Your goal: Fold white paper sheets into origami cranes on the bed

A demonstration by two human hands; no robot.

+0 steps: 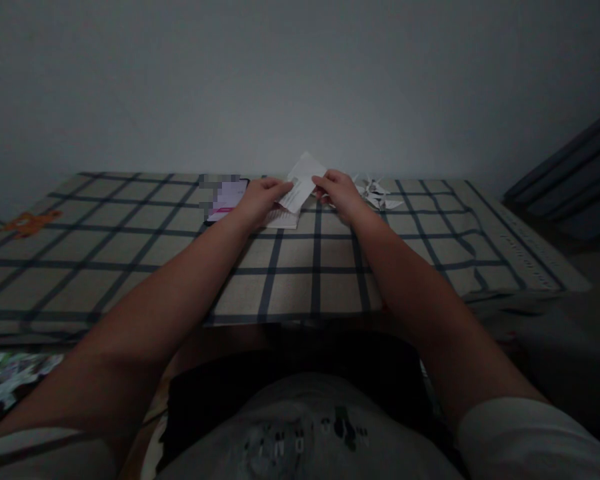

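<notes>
A white sheet of paper (305, 175) with some print on it is held up above the table, one corner pointing upward. My left hand (263, 198) pinches its left edge between thumb and fingers. On the right edge, my right hand (339, 189) has it pinched as well. Below the paper and partly behind my left hand lies a small stack of white paper (284, 220). Several folded white paper pieces with pointed ends (377, 193) rest just right of my right hand. A phone or tablet with a lit screen (229, 197) lies left of my left hand, partly covered by it.
A checked cloth (300, 287) covers the table, whose far edge meets a grey wall (300, 87). An orange object (31, 223) lies at the far left. Dark folded fabric (575, 180) is at the right. Below the table's left front are crumpled light scraps (10, 380).
</notes>
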